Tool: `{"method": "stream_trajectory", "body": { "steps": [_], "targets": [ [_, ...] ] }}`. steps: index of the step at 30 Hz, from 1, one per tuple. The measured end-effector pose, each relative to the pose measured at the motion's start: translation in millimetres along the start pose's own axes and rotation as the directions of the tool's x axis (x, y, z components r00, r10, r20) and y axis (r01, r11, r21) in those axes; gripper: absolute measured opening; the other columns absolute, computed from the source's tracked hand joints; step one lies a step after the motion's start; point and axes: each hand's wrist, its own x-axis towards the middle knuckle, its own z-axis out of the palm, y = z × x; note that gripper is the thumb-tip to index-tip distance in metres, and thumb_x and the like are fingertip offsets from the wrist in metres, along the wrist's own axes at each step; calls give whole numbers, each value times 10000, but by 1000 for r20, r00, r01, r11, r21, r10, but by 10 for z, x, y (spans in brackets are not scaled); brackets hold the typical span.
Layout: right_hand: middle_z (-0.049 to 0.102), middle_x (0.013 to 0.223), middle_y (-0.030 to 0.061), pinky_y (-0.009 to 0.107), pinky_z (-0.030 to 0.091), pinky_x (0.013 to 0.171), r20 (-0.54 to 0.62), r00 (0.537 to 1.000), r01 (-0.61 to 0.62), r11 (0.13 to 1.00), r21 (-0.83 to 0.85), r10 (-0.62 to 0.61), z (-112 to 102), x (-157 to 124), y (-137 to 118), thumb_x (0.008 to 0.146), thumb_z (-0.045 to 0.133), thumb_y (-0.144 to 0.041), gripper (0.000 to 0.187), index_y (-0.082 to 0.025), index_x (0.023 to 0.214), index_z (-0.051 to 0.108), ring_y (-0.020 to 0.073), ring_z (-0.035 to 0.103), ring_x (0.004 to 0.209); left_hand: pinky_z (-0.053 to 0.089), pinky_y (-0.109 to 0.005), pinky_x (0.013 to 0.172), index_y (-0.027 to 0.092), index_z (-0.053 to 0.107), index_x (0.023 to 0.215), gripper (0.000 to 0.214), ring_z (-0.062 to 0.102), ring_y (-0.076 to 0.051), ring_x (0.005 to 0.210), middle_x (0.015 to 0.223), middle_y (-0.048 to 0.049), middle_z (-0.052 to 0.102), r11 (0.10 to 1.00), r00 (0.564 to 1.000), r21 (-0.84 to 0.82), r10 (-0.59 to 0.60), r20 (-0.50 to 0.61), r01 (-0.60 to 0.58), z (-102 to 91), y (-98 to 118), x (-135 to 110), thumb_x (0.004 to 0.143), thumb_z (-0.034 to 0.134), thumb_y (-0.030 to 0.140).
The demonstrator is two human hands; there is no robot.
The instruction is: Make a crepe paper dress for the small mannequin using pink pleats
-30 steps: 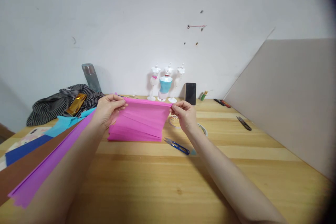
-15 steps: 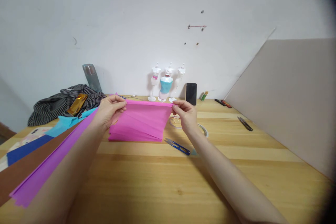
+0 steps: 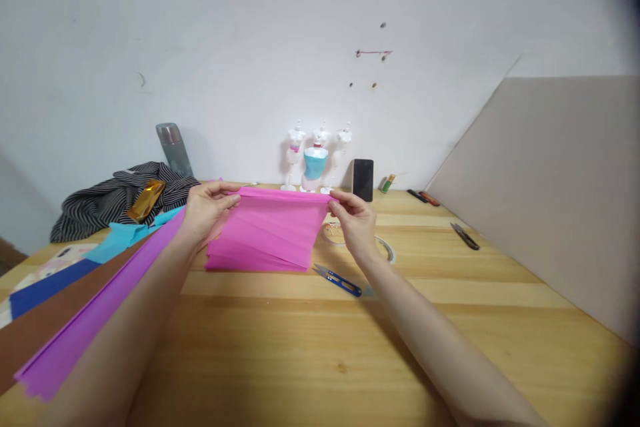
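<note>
A sheet of bright pink crepe paper point(image 3: 273, 230) is stretched between my hands, its top edge folded into a narrow band. My left hand point(image 3: 209, 208) pinches the left end of that band between thumb and fingers. At the opposite end, the right corner is gripped by my right hand point(image 3: 351, 215) in the same way. The lower part of the pink paper hangs down to the table, with slanting creases across it. Blue-handled thread snips point(image 3: 338, 280) lie just below my right hand. Beside my right wrist is a roll of tape point(image 3: 389, 251), partly covered by the arm.
Purple point(image 3: 95, 320), brown point(image 3: 65, 303) and blue point(image 3: 50, 288) paper strips lie at left, near striped cloth point(image 3: 110, 203) and a bottle point(image 3: 175, 150). Small dress forms point(image 3: 315, 163) and a phone point(image 3: 363, 180) stand by the wall. Dark snips point(image 3: 465, 237) lie at right.
The folded band looks a little wider and the left hand's fingers have shifted slightly on it. Both hands keep their hold; the view has moved a little.
</note>
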Motion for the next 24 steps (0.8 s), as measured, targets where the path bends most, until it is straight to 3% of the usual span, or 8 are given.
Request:
{"method": "stream_trajectory", "body": {
  "steps": [7, 19, 24],
  "targets": [
    [691, 748, 14, 311, 517, 628, 1, 999, 34, 999, -16, -34, 1, -23, -3, 716, 718, -266, 121, -221, 826, 738, 155, 620, 658, 469, -244, 540, 148, 737, 716, 231, 544, -100, 481, 525, 7, 621, 999, 999, 1, 41, -30, -41, 12, -8, 14, 490, 777, 168],
    [686, 706, 8, 280, 502, 615, 26, 999, 37, 997, -68, -35, 2, -33, -62, 739, 685, -242, 69, -209, 780, 730, 146, 624, 652, 483, -256, 617, 167, 721, 584, 67, 593, -136, 613, 613, -18, 674, 993, 992, 43, 109, -68, -106, 44, 36, -15, 529, 727, 130],
    [683, 673, 12, 258, 485, 554, 41, 997, -60, 996, -66, 63, 18, -18, -79, 728, 685, -269, 87, -190, 761, 703, 144, 624, 615, 475, -226, 544, 142, 687, 598, 99, 567, -103, 511, 546, -4, 644, 999, 999, 34, 5, -54, -4, 8, -30, 24, 539, 756, 180]
  ]
}}
